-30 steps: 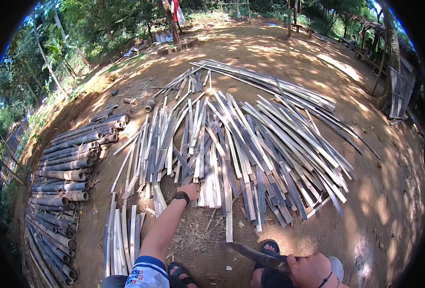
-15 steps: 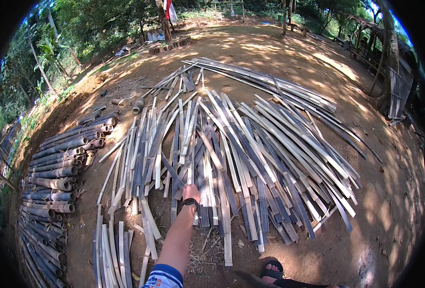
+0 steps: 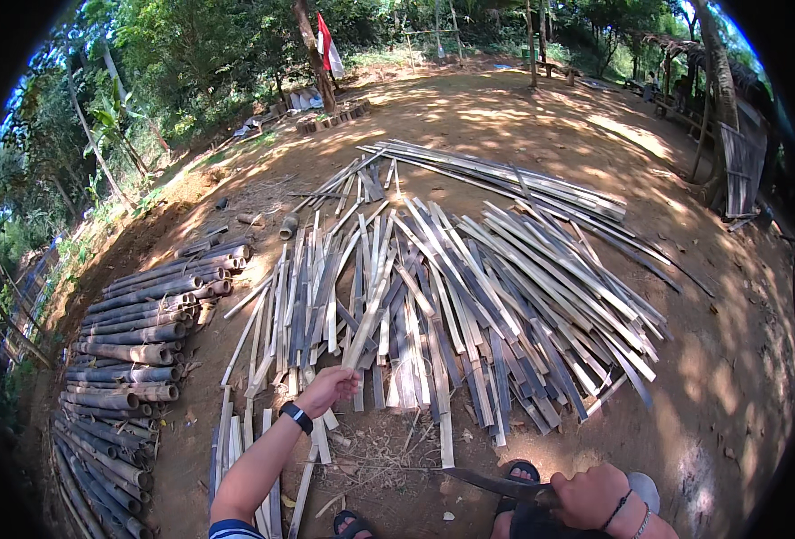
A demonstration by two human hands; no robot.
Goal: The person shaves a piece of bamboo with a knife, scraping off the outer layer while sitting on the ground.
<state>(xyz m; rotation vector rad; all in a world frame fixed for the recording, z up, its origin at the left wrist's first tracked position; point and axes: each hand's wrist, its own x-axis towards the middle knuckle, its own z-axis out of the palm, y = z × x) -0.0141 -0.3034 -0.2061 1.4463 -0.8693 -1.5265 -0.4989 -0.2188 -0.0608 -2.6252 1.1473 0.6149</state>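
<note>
The wide heap of pale split bamboo slats (image 3: pixel 469 305) lies on the dirt ground (image 3: pixel 738 377), long axes running away from the person. The left hand (image 3: pixel 327 390), nearer, closes its fingers around one slat's near end (image 3: pixel 354 355); the right hand (image 3: pixel 588 496) grips a dark long knife (image 3: pixel 496 485), well apart.

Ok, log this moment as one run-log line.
left hand: gripping end of a bamboo slat | right hand: holding long knife | round bamboo poles stacked at left
</note>
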